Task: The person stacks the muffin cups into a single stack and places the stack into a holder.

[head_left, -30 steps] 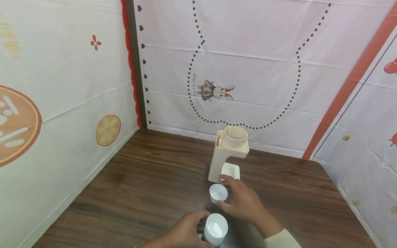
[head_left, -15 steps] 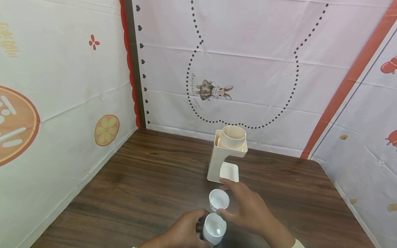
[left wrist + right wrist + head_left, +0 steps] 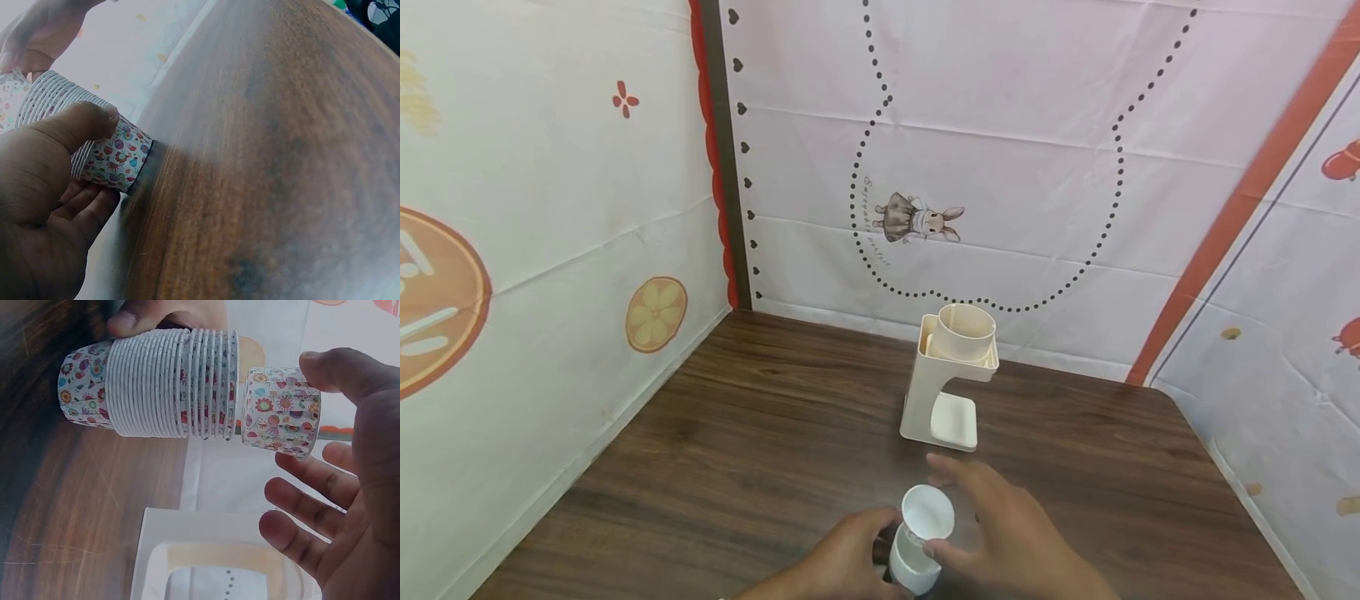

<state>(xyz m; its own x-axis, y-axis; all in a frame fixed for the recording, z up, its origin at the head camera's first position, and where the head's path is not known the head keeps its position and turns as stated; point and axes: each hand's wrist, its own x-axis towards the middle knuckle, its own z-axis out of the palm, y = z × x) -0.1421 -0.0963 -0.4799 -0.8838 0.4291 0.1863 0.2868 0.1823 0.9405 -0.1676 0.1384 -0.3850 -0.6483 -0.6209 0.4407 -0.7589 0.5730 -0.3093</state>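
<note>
A tall stack of nested white paper cups (image 3: 912, 571) with a flower print stands upright on the table. My left hand (image 3: 842, 557) grips it, thumb on one side and fingers round the other, as the left wrist view also shows on the stack (image 3: 119, 150). Just above the stack's mouth, my right hand (image 3: 1007, 529) pinches a single paper cup (image 3: 281, 412) between thumb and forefinger. This cup opens upward in the head view. A narrow gap parts it from the stack's top rim in the right wrist view; the other right fingers are spread.
Beyond the hands stands a cream plastic holder (image 3: 922, 400) with a round tube (image 3: 967, 332) on top and a flat square base plate. The dark wood table (image 3: 775, 400) meets printed cloth walls (image 3: 1000, 192) at the back and sides.
The single cup in my right hand has come toward me, from beside the holder's base to over the stack. My left hand keeps its grip on the stack.
</note>
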